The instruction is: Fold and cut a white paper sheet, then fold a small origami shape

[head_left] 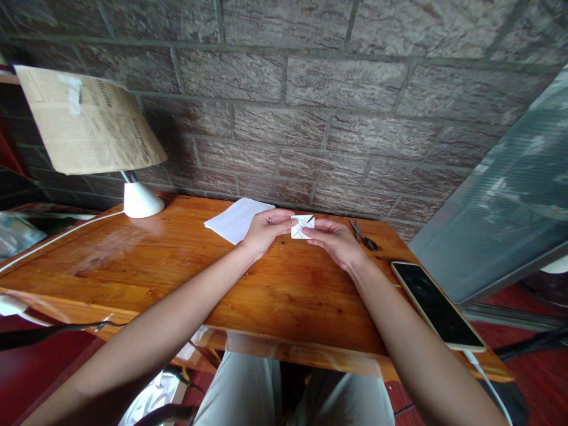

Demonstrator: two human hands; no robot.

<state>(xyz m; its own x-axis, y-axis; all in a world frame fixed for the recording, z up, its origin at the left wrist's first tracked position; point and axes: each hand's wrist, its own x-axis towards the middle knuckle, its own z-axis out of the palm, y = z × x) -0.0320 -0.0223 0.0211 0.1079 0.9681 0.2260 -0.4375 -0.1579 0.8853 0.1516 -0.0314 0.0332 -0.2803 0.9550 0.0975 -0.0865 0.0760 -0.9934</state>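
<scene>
Between my two hands, a small square of folded white paper (pixel 303 227) is held above the wooden desk, with diagonal creases and flaps on its face. My left hand (pixel 266 231) pinches its left edge between thumb and fingers; a ring shows on one finger. From the other side, my right hand (pixel 336 239) grips the right edge, its thumb resting on the front. The fingertips behind the paper are hidden. A stack of white paper sheets (pixel 239 219) lies on the desk just beyond my left hand. Dark-handled scissors (pixel 366 239) lie to the right of my right hand.
The wooden desk (pixel 284 296) stands against a grey brick wall (pixel 310 118). At its left back is a lamp (pixel 142 200) with a paper-covered shade. A phone (pixel 437 305) with a white cable lies along the right edge, beside a glass panel (pixel 501 195).
</scene>
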